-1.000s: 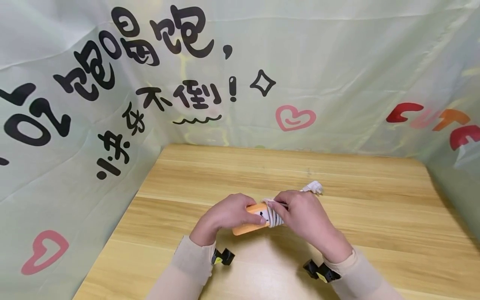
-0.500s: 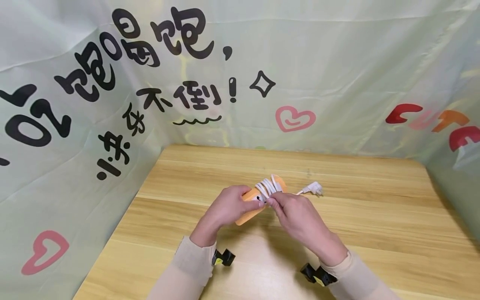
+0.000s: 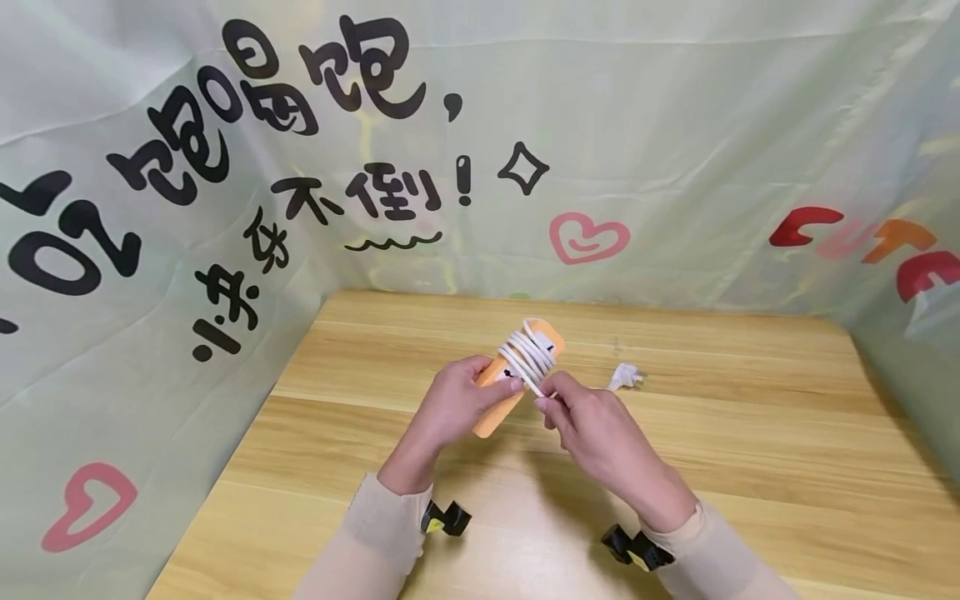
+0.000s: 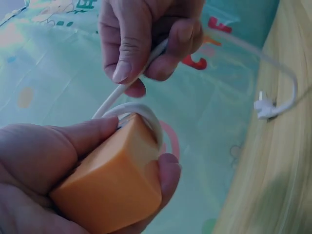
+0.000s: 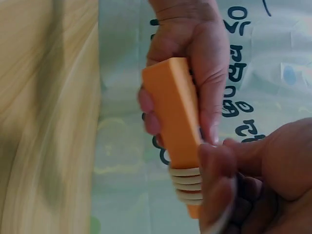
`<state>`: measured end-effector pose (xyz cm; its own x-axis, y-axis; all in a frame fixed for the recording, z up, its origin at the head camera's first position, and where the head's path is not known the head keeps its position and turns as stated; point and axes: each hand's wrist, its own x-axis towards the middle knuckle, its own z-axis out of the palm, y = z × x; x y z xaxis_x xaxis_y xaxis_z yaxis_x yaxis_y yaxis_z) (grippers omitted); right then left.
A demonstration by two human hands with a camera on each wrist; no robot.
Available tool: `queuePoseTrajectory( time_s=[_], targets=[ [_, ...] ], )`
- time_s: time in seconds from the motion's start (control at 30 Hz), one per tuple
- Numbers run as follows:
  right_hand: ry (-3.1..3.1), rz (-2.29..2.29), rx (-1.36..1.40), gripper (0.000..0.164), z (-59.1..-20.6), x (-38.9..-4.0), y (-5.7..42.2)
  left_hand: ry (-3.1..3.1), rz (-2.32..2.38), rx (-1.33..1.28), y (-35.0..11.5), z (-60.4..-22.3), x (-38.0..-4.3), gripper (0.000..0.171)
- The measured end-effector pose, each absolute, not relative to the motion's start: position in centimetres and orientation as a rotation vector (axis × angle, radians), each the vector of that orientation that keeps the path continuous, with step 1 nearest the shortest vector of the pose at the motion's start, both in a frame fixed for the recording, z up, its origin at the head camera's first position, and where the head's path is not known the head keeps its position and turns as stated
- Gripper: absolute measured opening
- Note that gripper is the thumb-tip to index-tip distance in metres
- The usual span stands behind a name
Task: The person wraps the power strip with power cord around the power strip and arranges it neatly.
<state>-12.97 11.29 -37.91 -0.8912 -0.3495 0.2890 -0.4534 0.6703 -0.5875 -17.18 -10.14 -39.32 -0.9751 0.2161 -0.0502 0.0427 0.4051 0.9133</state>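
An orange power strip (image 3: 491, 419) with a white face is held up over the table, its far end angled up and to the right in the head view. My left hand (image 3: 461, 400) grips its near end, thumb over the white face. Several turns of white cord (image 3: 527, 354) wrap the strip's far half, and the coils (image 5: 187, 184) also show in the right wrist view. Close beside the strip, my right hand (image 3: 603, 425) pinches the cord between thumb and fingers. From there the cord runs loose to a white plug (image 3: 624, 377) lying on the table.
The wooden table (image 3: 750, 467) is bounded by pale green cloth walls (image 3: 675, 125) at the back and sides, printed with black characters and hearts. Both wrists carry small black cameras, the left camera (image 3: 446, 518) and the right camera (image 3: 636, 548).
The strip has swung from nearly level to steeply angled, its wrapped end rising away from me. My right hand has come from over the coils to the strip's near right side, still pinching the cord.
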Motion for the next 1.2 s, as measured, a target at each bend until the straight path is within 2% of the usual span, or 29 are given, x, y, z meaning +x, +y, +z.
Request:
queuePoseTrajectory(
  time_s=[0.2, 0.37, 0.5, 0.7, 0.9, 1.03, 1.2],
  targets=[
    [-2.699, 0.992, 0.633, 0.021, -38.2, -13.5, 11.5, 2.385, 1.751, 0.212, -10.4, -39.3, -17.4, 0.034],
    [-2.663, 1.107, 0.723, 0.011, -38.1, -13.6, 11.7, 2.132, 1.985, 0.172, -10.7, -39.2, -17.7, 0.035],
    [-2.623, 1.15, 0.763, 0.016, -38.0, -13.7, 11.9, 1.931, 2.119, 0.147, -11.1, -39.0, -17.9, 0.033],
    [-2.655, 1.153, 0.614, 0.008, -38.1, -14.1, 12.0, 1.759, 2.172, 0.241, -11.3, -39.0, -17.9, 0.034],
    [-2.701, 1.074, 0.502, 0.026, -38.6, -14.8, 12.2, 1.673, 2.225, 0.236, -11.5, -38.9, -17.9, 0.034],
    [-2.702, 1.066, 0.48, 0.031, -38.7, -15.1, 12.5, 1.633, 2.259, 0.248, -11.9, -38.8, -17.9, 0.036],
    [-2.639, 1.238, 0.555, 0.02, -38.5, -15.1, 13.0, 1.604, 2.3, 0.258, -12.2, -38.9, -18.0, 0.04]
  ],
)
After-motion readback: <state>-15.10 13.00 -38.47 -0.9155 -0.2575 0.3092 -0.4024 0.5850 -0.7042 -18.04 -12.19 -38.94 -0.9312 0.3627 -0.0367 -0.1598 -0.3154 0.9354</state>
